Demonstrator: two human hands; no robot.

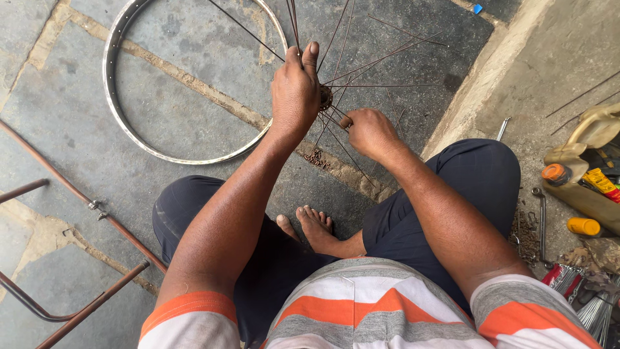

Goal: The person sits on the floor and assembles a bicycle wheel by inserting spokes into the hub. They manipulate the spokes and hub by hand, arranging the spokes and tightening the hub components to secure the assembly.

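Your left hand (294,90) is closing around the rusty hub (325,97), hiding most of it, above the stone floor (194,116). Your right hand (368,131) is pinching a spoke (342,145); fingertips tucked under. The rim (123,123) is running off-frame.

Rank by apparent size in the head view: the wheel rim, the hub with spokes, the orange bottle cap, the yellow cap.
1. Wheel rim, by far the largest.
2. Hub with spokes, counting its spoke spread.
3. Orange bottle cap and yellow cap look alike; no ranking between them.
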